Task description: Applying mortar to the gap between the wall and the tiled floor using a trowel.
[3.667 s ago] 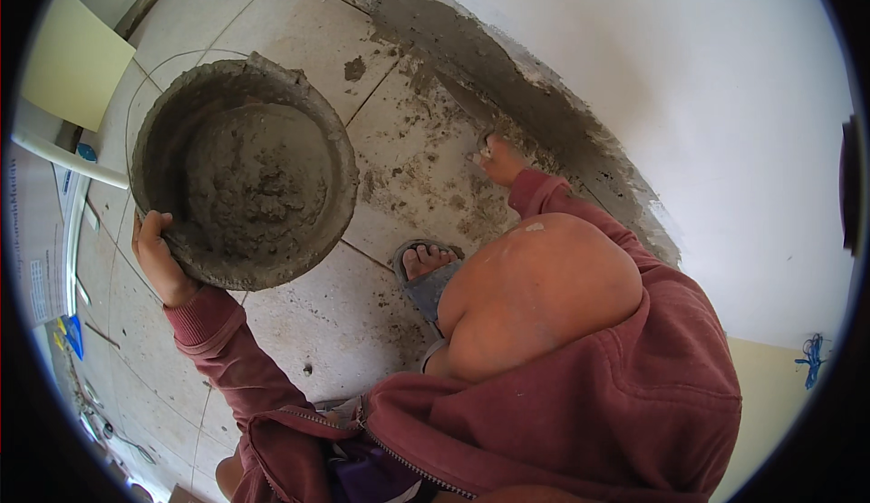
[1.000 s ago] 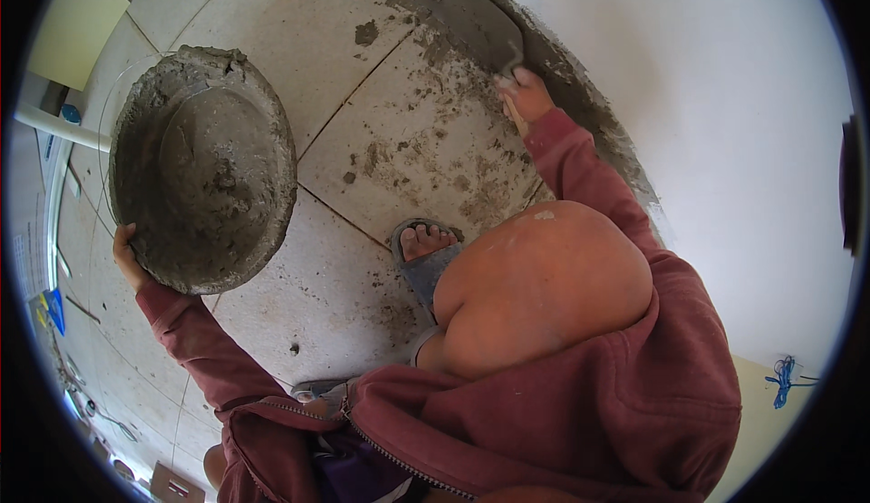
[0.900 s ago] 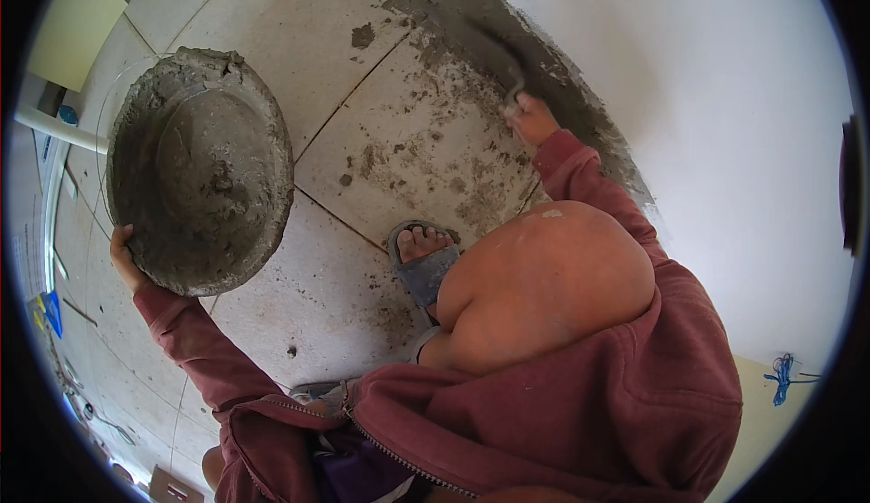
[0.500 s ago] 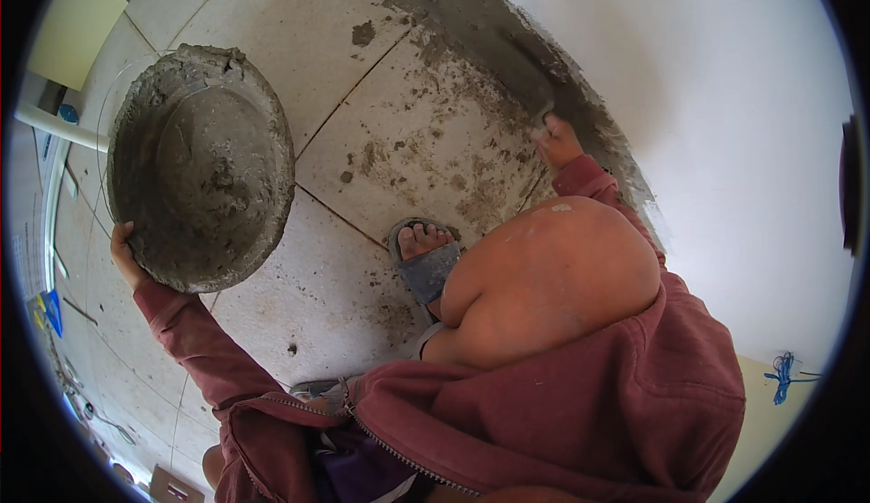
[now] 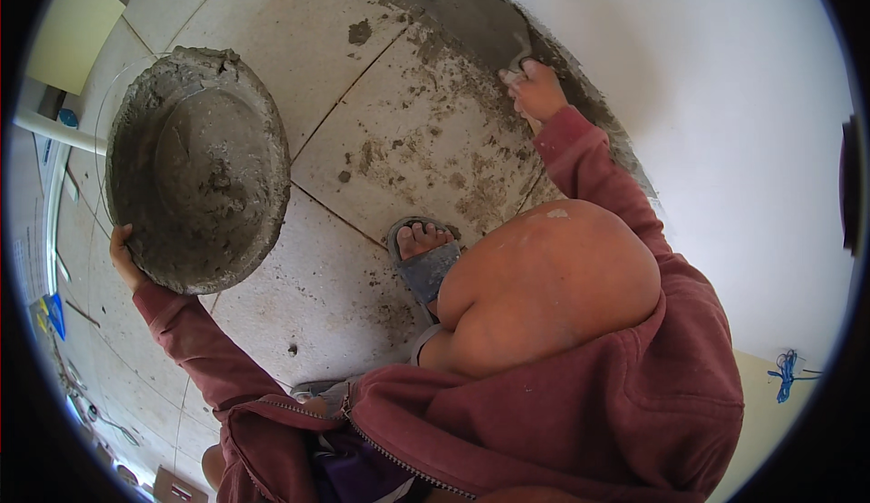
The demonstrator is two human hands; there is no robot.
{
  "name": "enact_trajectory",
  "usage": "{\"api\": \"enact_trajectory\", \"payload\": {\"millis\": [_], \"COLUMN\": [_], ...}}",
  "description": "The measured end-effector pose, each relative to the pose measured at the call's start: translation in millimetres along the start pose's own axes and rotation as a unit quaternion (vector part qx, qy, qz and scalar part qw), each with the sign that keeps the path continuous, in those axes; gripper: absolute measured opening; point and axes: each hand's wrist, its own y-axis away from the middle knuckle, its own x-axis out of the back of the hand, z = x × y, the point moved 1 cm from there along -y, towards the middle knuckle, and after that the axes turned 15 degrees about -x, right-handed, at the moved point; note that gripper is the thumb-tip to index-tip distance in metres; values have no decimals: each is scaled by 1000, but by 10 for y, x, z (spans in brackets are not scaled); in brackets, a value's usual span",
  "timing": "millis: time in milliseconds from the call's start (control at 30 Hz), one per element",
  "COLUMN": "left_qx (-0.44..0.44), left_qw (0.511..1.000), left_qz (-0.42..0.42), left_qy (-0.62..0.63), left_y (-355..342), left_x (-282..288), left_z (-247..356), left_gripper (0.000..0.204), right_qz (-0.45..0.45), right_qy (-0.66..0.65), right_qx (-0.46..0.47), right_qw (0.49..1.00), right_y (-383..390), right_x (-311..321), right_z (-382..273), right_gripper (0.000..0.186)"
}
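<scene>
At the left, a round rubber basin [image 5: 258,240], caked with grey mortar, is tilted a little. My left hand [image 5: 127,254] grips its lower left rim, fingers curled over the edge. A pool of wet mortar [image 5: 213,154] lies inside. On the right, my right hand [image 5: 537,91] is closed around the handle of a trowel [image 5: 523,50]. Only the bent metal neck and a bit of handle show clearly; the blade blends into the grey mortar band [image 5: 462,9] along the foot of the wall.
A white wall [image 5: 725,140] rises on the right. Mortar crumbs and smears spot the pale floor tiles [image 5: 335,113]. My bent knee [image 5: 562,258] and sandalled foot [image 5: 424,254] sit between the hands. A pale yellow panel [image 5: 74,32] and a white pipe [image 5: 59,129] are at far left.
My right hand has moved away from me and slightly left along the wall's foot, trowel still in it. The left hand and basin have barely shifted.
</scene>
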Motion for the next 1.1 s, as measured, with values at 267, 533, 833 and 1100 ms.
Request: {"api": "enact_trajectory", "payload": {"millis": [267, 533, 833, 1100], "left_qx": [6, 3, -2, -27], "left_qw": [1000, 999, 1000, 999], "left_qz": [-12, -44, -23, 9], "left_qy": [5, 16, 17, 38], "left_y": [12, 36, -237, 262], "left_x": [-83, -161, 282, -418], "left_z": [-7, -39, -131, 95], "left_gripper": [30, 31, 36, 34], "right_qz": [1, 83, -62, -34], "right_qy": [328, 267, -174, 23], "right_qx": [12, 101, -4, 283], "right_qw": [945, 955, 983, 958], "right_y": [-265, -885, -316, 653], "right_x": [-143, -530, -159, 112], "right_z": [245, -287, -276, -499], "right_gripper": [39, 37, 21, 16]}}
